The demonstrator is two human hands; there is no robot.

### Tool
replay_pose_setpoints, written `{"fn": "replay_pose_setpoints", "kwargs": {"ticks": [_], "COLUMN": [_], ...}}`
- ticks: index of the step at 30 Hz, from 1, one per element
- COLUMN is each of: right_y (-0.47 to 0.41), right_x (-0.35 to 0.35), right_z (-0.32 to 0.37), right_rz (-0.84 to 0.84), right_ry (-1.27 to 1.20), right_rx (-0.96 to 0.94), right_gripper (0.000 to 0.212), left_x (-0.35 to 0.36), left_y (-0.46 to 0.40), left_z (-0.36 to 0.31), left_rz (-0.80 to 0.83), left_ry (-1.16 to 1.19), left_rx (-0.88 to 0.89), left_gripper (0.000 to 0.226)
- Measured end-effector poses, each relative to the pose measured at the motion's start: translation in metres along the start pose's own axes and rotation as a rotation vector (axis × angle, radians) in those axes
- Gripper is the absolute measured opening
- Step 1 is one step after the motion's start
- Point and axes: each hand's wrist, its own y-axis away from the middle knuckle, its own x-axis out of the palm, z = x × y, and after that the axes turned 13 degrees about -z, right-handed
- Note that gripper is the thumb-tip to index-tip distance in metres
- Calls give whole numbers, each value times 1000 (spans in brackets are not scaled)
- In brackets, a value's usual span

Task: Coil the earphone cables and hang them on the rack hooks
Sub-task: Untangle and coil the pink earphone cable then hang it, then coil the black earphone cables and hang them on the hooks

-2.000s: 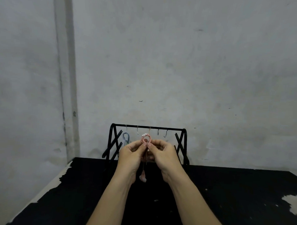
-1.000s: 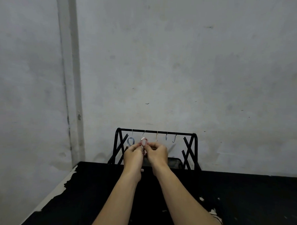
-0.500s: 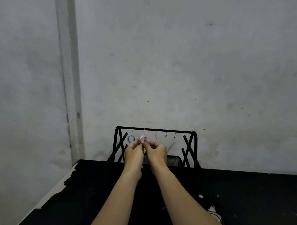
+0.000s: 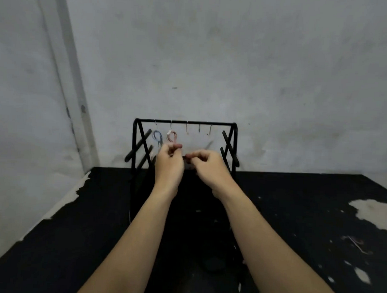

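A small black wire rack [image 4: 185, 122] stands at the far edge of a black desk [image 4: 75, 241], against a grey plaster wall [image 4: 235, 60], its top bar running left to right and carrying five small metal hooks. On the second hook from the left hangs a pink earphone cable [image 4: 172, 136], wound into a tight oval coil with a pale piece at its top; the coil's long axis runs up and down, and its lower end reaches the fingertips of the left hand. On the first hook [image 4: 155, 124] hangs a blue earphone cable [image 4: 157, 138], also coiled into a narrow upright loop, with a short tail trailing straight down behind the left hand. The three hooks to the right [image 4: 199, 128] are bare. The left hand [image 4: 169, 165] is raised just under the pink coil, thumb and forefinger pinched together at the coil's bottom end; whether they actually grip the cable cannot be told. The right hand [image 4: 207, 166] hovers beside it, just right of the rack's centre, fingers loosely curled, thumb and forefinger nearly meeting around nothing visible. The desk's black surface is chipped along its left edge and near its right edge, showing pale patches [image 4: 374, 213].
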Motion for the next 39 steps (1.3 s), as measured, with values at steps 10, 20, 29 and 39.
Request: {"fn": "replay_pose_setpoints", "kwargs": {"ticks": [10,20,29,39], "right_y": [19,-8,-7,29], "right_x": [-141,-192,-183,-172], "right_z": [-2,-24,-15,32], "right_rz": [320,182,259,510], "right_ry": [323,552,479,79], "right_rx": [-77,1,-72,-208], "right_gripper": [16,16,16,16], "left_x": [24,35,36,11], "left_y": [77,105,87,88], "left_z": [13,26,-1,-68], "left_rz": [366,1086,1088,447], "left_ry": [-72,-875,-620,325], "left_rx": [128,470,574,179], "left_gripper": [18,37,10,15]}}
